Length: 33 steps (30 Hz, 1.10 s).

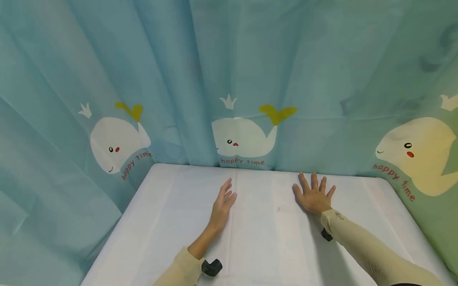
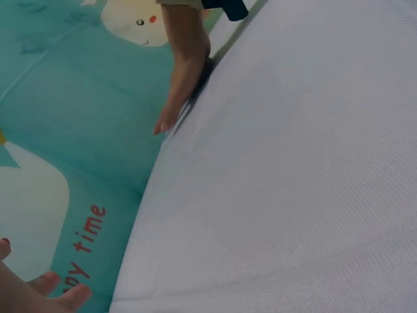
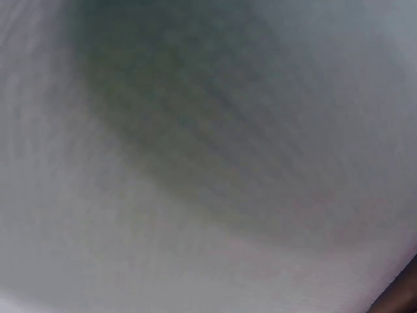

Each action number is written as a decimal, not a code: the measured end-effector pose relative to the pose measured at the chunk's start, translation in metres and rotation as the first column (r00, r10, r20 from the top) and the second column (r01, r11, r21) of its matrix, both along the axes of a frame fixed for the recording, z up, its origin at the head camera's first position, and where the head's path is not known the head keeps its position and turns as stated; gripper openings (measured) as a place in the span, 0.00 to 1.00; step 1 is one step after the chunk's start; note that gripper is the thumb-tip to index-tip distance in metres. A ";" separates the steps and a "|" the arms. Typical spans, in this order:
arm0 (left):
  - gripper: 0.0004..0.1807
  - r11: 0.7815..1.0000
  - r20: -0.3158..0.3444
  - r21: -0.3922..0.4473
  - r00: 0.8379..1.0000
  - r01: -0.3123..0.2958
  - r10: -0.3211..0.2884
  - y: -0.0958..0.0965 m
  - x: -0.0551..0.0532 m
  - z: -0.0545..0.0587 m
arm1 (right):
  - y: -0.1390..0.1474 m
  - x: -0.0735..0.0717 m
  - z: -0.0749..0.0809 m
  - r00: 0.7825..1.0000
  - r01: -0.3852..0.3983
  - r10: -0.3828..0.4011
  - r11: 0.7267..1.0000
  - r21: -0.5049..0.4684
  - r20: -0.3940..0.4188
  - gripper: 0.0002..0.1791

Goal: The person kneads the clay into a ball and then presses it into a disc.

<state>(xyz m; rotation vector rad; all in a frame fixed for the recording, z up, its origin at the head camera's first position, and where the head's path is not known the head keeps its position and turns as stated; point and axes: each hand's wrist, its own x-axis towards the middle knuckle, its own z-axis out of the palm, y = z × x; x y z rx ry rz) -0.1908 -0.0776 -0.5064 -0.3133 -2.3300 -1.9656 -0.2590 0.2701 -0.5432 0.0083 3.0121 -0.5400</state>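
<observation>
On the white cloth-covered surface (image 1: 264, 230), my right hand (image 1: 315, 198) rests palm down near the far edge, its fingers spread wide. My left hand (image 1: 221, 208) is to its left with fingers loosely extended and nothing in its grasp; whether it touches the cloth I cannot tell. In the left wrist view, part of my left hand (image 2: 32, 293) shows at the lower left corner, and the right hand (image 2: 186, 75) appears at the top beside the cloth's edge. The right wrist view holds mostly blurred, shadowed white cloth (image 3: 130, 248), with a sliver of skin at the lower right.
A blue-green curtain (image 1: 243, 59) with white whales (image 1: 247, 137) and "happy time" lettering hangs behind and along both sides of the surface. Black wrist cameras, one by the left cuff (image 1: 212, 267) and one by the right cuff (image 1: 326, 234), sit under beige sleeves.
</observation>
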 end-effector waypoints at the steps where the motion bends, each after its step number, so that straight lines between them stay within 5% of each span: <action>1: 0.33 1.000 -0.003 0.008 1.000 0.005 -0.005 0.001 0.001 0.002 | 0.001 0.001 0.001 1.000 0.000 0.000 1.000 0.006 -0.003 0.45; 9: 0.32 1.000 -0.037 0.018 0.999 0.010 -0.010 0.005 0.001 0.012 | 0.009 0.004 0.005 1.000 -0.001 0.001 1.000 0.031 0.000 0.44; 15: 0.32 1.000 -0.024 0.017 0.999 -0.022 0.023 0.001 0.001 0.008 | 0.012 0.005 0.009 1.000 0.001 -0.001 1.000 0.020 -0.001 0.45; 22: 0.32 1.000 0.001 -0.017 1.000 -0.026 0.026 -0.011 -0.004 0.008 | 0.017 0.007 0.024 0.995 0.032 -0.016 0.985 -0.167 0.094 0.48; 26: 0.32 0.997 -0.011 -0.061 0.999 -0.039 0.039 -0.026 -0.010 0.012 | 0.022 0.005 0.040 0.992 0.023 0.002 0.981 -0.195 0.126 0.47; 33: 0.33 0.971 -0.137 -0.218 0.988 -0.100 0.071 -0.060 -0.014 0.027 | 0.063 0.032 0.077 0.989 -0.133 0.123 0.981 -0.140 -0.076 0.41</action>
